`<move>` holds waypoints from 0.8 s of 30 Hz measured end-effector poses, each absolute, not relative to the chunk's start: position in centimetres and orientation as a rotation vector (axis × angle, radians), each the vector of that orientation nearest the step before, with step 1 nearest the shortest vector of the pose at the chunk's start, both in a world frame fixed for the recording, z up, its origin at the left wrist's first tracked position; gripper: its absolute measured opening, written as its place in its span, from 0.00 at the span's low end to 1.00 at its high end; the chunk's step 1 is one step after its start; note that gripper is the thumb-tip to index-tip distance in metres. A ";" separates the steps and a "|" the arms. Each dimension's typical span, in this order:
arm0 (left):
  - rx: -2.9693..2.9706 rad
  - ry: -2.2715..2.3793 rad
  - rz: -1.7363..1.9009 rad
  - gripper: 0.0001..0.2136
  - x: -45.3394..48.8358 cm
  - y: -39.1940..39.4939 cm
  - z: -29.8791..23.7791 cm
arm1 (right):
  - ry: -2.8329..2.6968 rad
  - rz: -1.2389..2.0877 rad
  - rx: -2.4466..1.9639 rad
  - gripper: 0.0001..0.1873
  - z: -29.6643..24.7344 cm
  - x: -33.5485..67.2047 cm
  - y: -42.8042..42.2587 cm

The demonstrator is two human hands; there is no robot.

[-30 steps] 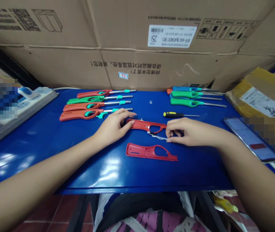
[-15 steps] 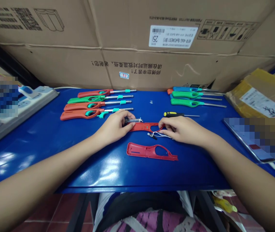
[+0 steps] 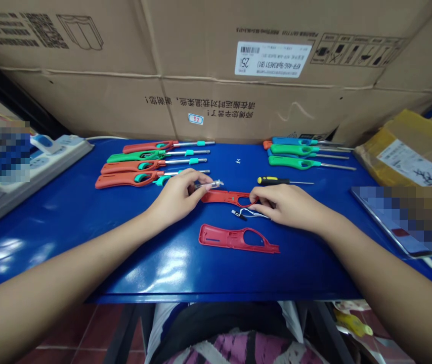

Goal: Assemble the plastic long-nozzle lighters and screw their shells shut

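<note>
Between the thumb and fingers of my left hand point(image 3: 183, 196) is a small clear fuel tank point(image 3: 213, 184) with a metallic tip, held over the left end of a red lighter casing half point(image 3: 221, 196). My right hand point(image 3: 286, 205) pinches the casing's right end, past its trigger opening. Thin white wires point(image 3: 253, 213) with a small black part run out beneath the right fingers; their other end is hidden. Nearer me, a second red casing half point(image 3: 234, 239) lies inside up on the blue table.
Several assembled lighters point(image 3: 130, 179) lie in a stack at the left, more lighters point(image 3: 294, 162) at the back right. A yellow-black screwdriver point(image 3: 274, 180) rests behind my right hand. A phone point(image 3: 386, 222), a taped parcel point(image 3: 409, 151), a power strip point(image 3: 41, 167) and a cardboard wall point(image 3: 201, 55) surround the table.
The fuel tank has tilted, its tip rising slightly off the casing in my left fingers. My right hand stays almost still on the casing end.
</note>
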State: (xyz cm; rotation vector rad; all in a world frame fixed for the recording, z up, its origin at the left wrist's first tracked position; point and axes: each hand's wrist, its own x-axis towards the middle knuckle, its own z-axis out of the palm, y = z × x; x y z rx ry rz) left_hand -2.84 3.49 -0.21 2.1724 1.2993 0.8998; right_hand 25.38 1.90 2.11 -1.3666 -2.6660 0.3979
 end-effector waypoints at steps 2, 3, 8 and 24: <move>2.144 1.262 0.974 0.11 -2.8 3.4 -0.1 | -2.651 0.352 -1.392 0.07 2.1 25.4 2.0; 2.142 1.227 0.976 0.11 -2.8 3.3 -0.1 | -2.641 0.332 -1.405 0.07 2.1 25.5 2.0; 2.242 0.962 0.772 0.10 -2.5 2.6 0.2 | -2.582 0.315 -1.417 0.12 2.0 25.8 2.0; 2.413 0.843 0.743 0.10 -2.7 2.6 0.3 | -2.713 0.706 -1.111 0.15 3.1 25.9 1.2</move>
